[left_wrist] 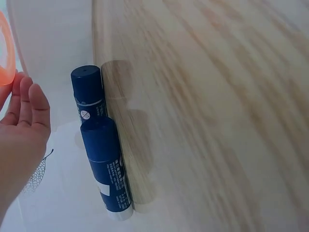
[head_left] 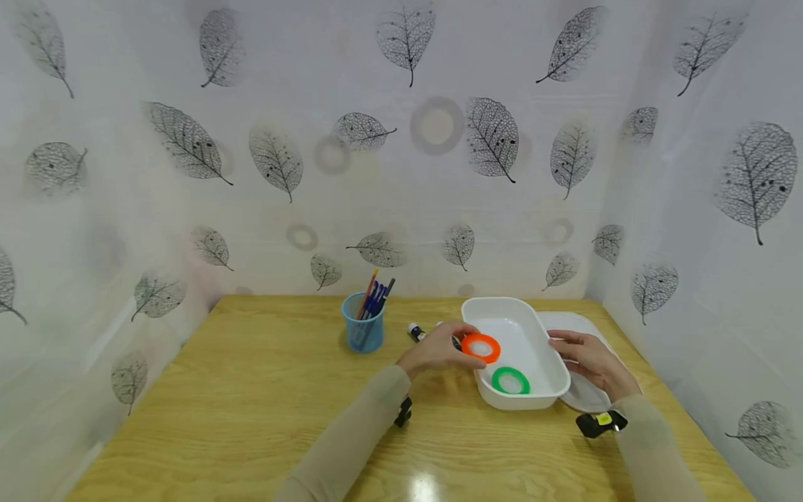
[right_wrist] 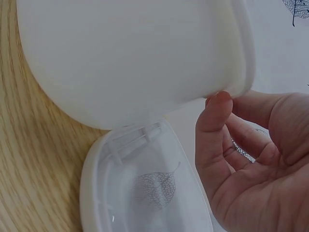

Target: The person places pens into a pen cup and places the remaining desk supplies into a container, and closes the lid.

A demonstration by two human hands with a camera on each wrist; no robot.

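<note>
Over the left rim of a white plastic box (head_left: 514, 335), my left hand (head_left: 439, 346) holds an orange tape roll (head_left: 465, 346) between thumb and fingers. In the left wrist view, part of that ring shows at the left edge by the fingertips. A green tape roll (head_left: 522, 376) lies inside the box near its front. My right hand (head_left: 592, 361) pinches the box's right rim; the right wrist view has the thumb and a finger (right_wrist: 215, 113) at the edge of the box wall (right_wrist: 135, 58).
Two dark blue glue sticks (left_wrist: 106, 164) are on the table left of the box, partly hidden by my left hand in the head view. A blue cup (head_left: 364, 335) holds several pens. Under the right hand lies a translucent white lid (head_left: 586, 396). Leaf-patterned curtains (head_left: 401, 174) surround the wooden table (head_left: 263, 390).
</note>
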